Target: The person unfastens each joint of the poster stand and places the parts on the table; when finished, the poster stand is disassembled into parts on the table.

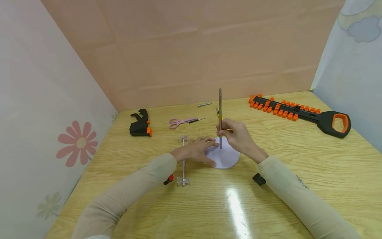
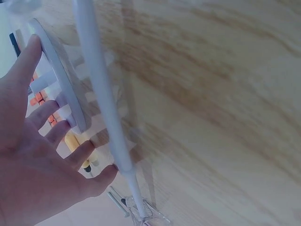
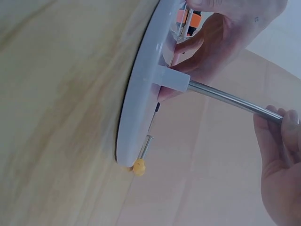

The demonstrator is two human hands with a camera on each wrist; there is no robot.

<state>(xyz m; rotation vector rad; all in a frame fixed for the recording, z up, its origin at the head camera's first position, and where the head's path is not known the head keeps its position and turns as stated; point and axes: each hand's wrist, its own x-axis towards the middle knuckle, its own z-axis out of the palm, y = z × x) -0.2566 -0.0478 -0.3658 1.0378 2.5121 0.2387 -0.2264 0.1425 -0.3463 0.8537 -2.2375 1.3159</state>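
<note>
Sleeved right hand (image 1: 238,137) pinches the stiff, slick metal rod (image 1: 220,113) midway while the flat, spread left hand (image 1: 198,151) steadies its light white base (image 1: 228,159).

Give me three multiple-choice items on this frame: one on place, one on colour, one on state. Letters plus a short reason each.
1. Where do the pink scissors lie?
A. On the white disc base
B. On the table behind the left hand, right of the black clamp
C. Beside the saw's handle

2. What colour are the handsaw's guard teeth?
A. Orange
B. Blue
C. Green

3. How does the metal rod stand?
A. Flat on the table
B. Leaning on the back wall
C. Upright in the socket of the white disc base, gripped by the right hand

Answers: 1 B, the scissors lie past the left hand, to the right of the black clamp. 2 A, orange blocks line the black blade cover. 3 C, the right hand curls round the rod, and the right wrist view shows it seated in the base's hub.
</note>
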